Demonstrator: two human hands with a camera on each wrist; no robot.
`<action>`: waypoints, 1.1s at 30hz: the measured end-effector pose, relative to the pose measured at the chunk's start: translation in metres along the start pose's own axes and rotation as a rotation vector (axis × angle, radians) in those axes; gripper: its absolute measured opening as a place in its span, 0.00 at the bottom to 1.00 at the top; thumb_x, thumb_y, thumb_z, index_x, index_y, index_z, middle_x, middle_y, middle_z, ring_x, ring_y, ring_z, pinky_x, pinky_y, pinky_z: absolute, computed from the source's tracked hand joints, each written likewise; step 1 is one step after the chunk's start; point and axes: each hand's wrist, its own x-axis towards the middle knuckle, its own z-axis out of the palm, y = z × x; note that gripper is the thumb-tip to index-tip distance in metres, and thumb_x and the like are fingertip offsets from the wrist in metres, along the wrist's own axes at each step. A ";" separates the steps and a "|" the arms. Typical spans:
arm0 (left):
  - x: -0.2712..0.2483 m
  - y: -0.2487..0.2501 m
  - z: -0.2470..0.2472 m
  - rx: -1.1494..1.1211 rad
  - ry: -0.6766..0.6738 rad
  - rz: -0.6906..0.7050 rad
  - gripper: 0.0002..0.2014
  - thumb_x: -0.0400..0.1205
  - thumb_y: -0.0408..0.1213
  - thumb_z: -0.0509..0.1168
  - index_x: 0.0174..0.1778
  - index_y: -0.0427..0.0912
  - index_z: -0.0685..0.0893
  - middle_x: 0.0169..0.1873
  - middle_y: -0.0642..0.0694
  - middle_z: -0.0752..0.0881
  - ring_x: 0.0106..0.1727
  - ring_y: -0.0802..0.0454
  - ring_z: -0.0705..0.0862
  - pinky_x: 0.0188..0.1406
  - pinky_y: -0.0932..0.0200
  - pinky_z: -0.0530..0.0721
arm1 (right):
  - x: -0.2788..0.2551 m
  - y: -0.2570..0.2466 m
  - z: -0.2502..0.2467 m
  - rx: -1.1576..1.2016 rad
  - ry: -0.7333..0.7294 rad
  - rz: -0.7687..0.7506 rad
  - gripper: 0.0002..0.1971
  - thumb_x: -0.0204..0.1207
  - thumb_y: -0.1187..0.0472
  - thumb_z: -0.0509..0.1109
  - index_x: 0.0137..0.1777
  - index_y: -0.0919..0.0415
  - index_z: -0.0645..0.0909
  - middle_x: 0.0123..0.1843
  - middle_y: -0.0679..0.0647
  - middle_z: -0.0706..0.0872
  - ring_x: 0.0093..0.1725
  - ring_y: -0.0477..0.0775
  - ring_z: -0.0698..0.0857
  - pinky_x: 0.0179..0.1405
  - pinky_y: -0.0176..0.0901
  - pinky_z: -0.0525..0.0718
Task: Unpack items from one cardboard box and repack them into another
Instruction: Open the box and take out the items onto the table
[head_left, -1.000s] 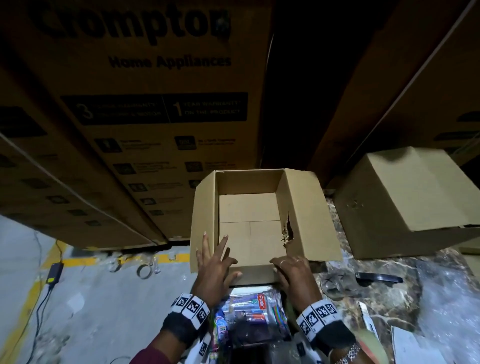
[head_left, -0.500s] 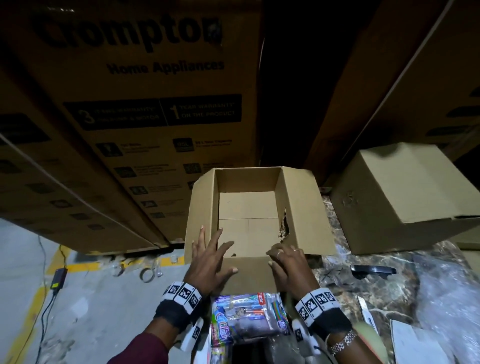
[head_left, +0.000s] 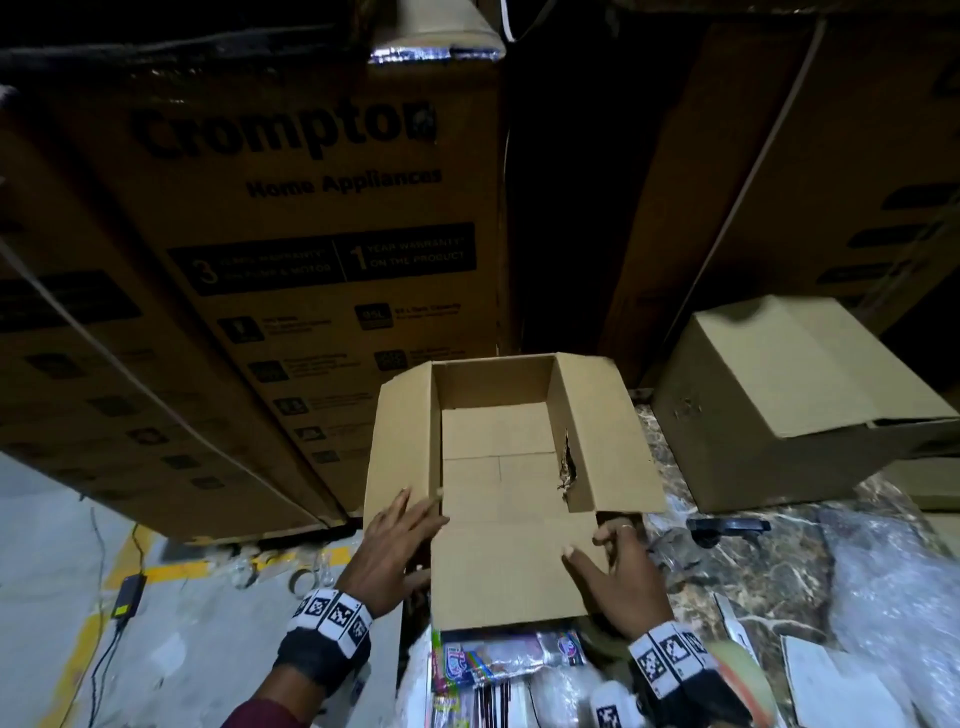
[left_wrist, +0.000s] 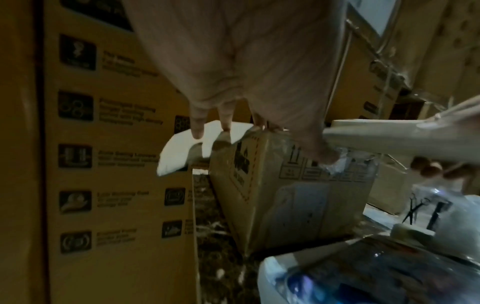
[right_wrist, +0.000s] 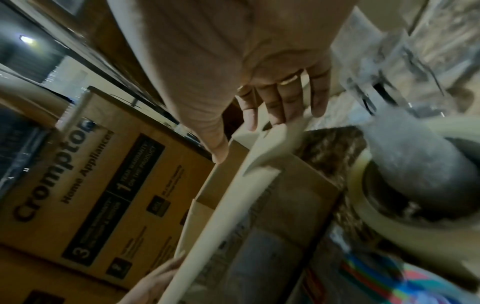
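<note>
- Cardboard is nearly everywhere in the head view: an open cardboard box (head_left: 498, 457) sits in the middle, its inside bare and its flaps spread outward.
- Its right inner wall has a ragged tear (head_left: 569, 467).
- The left hand (head_left: 395, 551) lies with straight fingers on the left flap (head_left: 400, 447), the fingertips reaching the box's near left corner.
- The right hand (head_left: 618, 577) holds the right edge of the near flap (head_left: 511, 566), with the thumb on top and a ring on one finger. The two hands are well apart, one on each side of that flap.
- Colourful plastic-wrapped packets (head_left: 498, 660) lie just below the near flap, closest to the person.
- A closed cardboard box (head_left: 789, 395) stands to the right on a marbled surface.
- Tall cartons printed "Crompton Home Appliances" (head_left: 291, 218) rise behind.
- A roll of tape (right_wrist: 384, 197) shows in the right wrist view, near the right hand.
</note>
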 end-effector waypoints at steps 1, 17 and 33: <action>0.000 -0.001 -0.005 -0.020 -0.020 0.019 0.34 0.81 0.47 0.73 0.83 0.59 0.69 0.88 0.62 0.54 0.89 0.51 0.44 0.85 0.40 0.61 | -0.002 -0.004 -0.006 0.025 0.037 -0.019 0.15 0.74 0.50 0.79 0.50 0.51 0.75 0.41 0.44 0.82 0.41 0.46 0.82 0.38 0.43 0.77; 0.052 0.001 -0.046 -0.441 0.294 -0.403 0.20 0.81 0.27 0.69 0.63 0.54 0.80 0.63 0.50 0.85 0.58 0.50 0.88 0.62 0.47 0.86 | 0.045 -0.025 0.028 -0.454 -0.080 -0.264 0.26 0.83 0.49 0.67 0.81 0.42 0.70 0.88 0.49 0.56 0.86 0.53 0.57 0.83 0.54 0.56; 0.253 -0.048 -0.104 -0.213 -0.025 -0.652 0.39 0.87 0.68 0.49 0.77 0.36 0.77 0.78 0.34 0.77 0.81 0.36 0.73 0.86 0.33 0.50 | 0.063 0.006 0.044 -0.519 0.009 -0.222 0.28 0.69 0.48 0.82 0.69 0.43 0.82 0.83 0.59 0.70 0.80 0.62 0.73 0.70 0.64 0.75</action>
